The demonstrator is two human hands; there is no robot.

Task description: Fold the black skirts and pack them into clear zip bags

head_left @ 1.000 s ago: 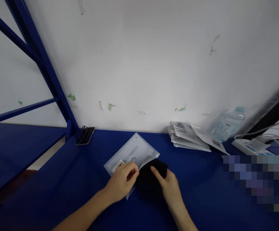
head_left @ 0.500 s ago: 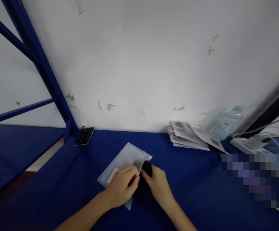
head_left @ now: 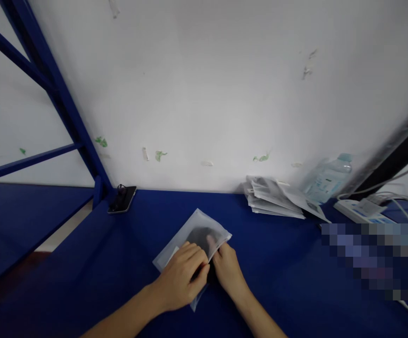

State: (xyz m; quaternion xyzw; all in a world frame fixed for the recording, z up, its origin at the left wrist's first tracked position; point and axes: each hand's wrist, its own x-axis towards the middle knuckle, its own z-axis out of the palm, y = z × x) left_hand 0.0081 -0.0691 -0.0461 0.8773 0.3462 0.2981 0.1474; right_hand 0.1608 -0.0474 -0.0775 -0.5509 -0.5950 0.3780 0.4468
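A frosted plastic zip bag (head_left: 178, 236) with a white label lies at a slant on the blue table, its mouth toward me and to the right. My left hand (head_left: 184, 278) is closed on the edge of that mouth. My right hand (head_left: 228, 268) reaches into the opening, and its fingertips show through the plastic. It grips a soft black item (head_left: 197, 235), which looks like folded fabric. Most of this item shows dimly inside the bag; a dark part is still outside between my hands. Its exact kind is not visible.
Several flat packed bags (head_left: 276, 199) are stacked by the wall at the back right, beside a clear plastic bottle (head_left: 327, 180). A power strip (head_left: 355, 211) with cables lies further right. A phone (head_left: 122, 200) with a dark object on it is at the back left, near a blue frame (head_left: 68, 112).
My right hand has pushed the black item deeper into the bag, and its fingers are now inside. The bag and my left hand have shifted slightly right.
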